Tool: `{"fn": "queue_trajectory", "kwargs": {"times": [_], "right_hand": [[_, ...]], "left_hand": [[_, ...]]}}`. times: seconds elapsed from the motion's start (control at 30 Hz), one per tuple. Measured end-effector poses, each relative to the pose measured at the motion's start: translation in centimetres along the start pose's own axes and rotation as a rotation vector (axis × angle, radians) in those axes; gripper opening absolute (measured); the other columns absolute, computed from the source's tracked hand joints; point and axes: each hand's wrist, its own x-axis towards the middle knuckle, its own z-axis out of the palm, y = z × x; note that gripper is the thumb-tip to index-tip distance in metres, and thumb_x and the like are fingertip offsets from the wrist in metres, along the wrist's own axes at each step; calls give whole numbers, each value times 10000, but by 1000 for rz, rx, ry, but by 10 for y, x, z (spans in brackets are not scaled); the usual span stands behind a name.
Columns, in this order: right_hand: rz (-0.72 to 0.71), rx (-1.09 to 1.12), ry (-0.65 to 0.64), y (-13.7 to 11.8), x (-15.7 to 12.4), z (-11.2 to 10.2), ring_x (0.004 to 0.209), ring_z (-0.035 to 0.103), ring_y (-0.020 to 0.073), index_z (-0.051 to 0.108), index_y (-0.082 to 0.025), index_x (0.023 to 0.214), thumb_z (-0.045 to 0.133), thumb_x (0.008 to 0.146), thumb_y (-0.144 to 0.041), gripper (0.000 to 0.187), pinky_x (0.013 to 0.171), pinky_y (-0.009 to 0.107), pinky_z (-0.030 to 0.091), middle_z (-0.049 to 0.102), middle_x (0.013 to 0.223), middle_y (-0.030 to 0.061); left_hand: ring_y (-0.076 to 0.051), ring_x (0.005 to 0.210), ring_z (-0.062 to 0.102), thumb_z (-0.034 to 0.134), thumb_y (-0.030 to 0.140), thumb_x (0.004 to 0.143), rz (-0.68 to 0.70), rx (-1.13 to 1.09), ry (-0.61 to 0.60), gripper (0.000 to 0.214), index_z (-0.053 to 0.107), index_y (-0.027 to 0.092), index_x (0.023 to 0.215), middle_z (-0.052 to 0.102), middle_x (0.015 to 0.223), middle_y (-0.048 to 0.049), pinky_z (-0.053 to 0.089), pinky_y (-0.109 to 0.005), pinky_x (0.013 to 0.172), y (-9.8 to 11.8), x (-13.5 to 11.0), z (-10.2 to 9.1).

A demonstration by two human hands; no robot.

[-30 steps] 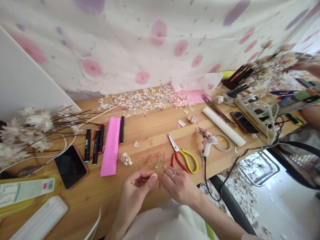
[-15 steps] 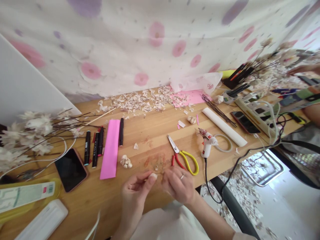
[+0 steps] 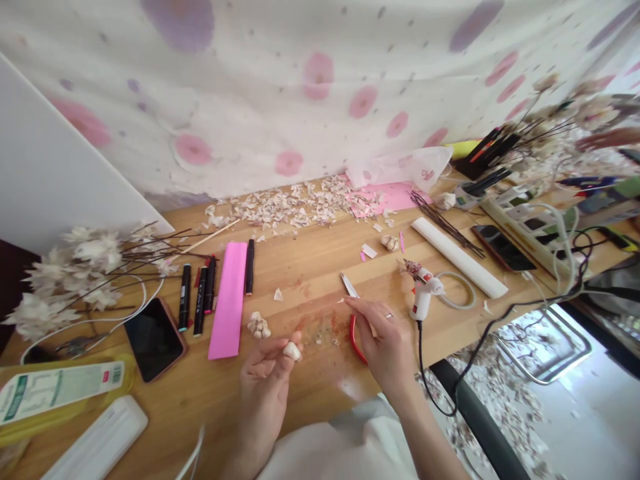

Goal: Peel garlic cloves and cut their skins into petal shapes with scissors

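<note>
My left hand (image 3: 267, 383) is closed, pinching a small white garlic clove (image 3: 292, 351) between thumb and fingertips above the near part of the table. Just beyond it lies a garlic bulb (image 3: 259, 325). My right hand (image 3: 383, 337) reaches over the scissors (image 3: 349, 285), with a small pale flake of garlic peel (image 3: 341, 301) at its pinched fingertips. The hand hides the yellow handle, while the blades and part of the red handle (image 3: 357, 340) show. Between the hands, small crumbs (image 3: 325, 333) lie on a reddish-stained patch of wood.
To the left are a pink paper strip (image 3: 229, 300), black markers (image 3: 200, 300), a phone (image 3: 154, 339) and pale flowers (image 3: 95, 257). To the right stand a glue gun (image 3: 421, 293) with its cord and a white roll (image 3: 459, 257). Peel shreds (image 3: 290, 203) line the back. Another person's hand (image 3: 607, 139) shows far right.
My right hand has moved away from my left, up and right over the scissors, covering their yellow handle. The left hand still holds the clove, now more visible. The view has shifted slightly.
</note>
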Motion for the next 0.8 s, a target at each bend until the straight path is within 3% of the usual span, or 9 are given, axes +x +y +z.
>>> {"fn": "queue_trajectory", "kwargs": {"times": [0.17,0.33,0.5,0.7,0.8], "right_hand": [[-21,276,-116,-33,-2,-11,822,717,193,659,-246,1156,623,928,-127,260,767,309,564,774,910,35],[-93,432,-267,-56,-8,-15,875,704,180,692,-244,1124,634,922,-107,251,786,278,570,737,989,57],[-148,458,-250,-56,-7,-14,858,710,163,717,-185,1097,610,929,-74,228,782,240,569,744,977,82],[-140,473,-255,-54,-6,-17,850,713,147,741,-142,1054,619,923,-55,199,795,200,553,753,961,103],[-7,514,-287,-55,-6,-18,793,699,136,753,-162,978,632,929,-109,141,741,191,545,752,883,71]], "left_hand": [[-90,764,771,894,272,678,131,108,-56,155,798,285,798,823,870,13,580,-89,708,2,-5,-2],[-152,894,770,819,167,769,458,421,-148,124,775,255,845,808,967,1,626,-186,767,9,-10,-6],[-127,932,740,745,23,800,755,697,-275,228,738,209,931,781,1022,-7,614,-205,830,16,-12,-8],[-152,968,721,714,-49,793,891,796,-353,281,701,165,974,756,1050,-36,613,-248,839,19,-10,-11],[-162,958,721,709,-48,798,917,827,-362,289,693,165,993,752,1029,-37,616,-273,834,20,-10,-9]]}}
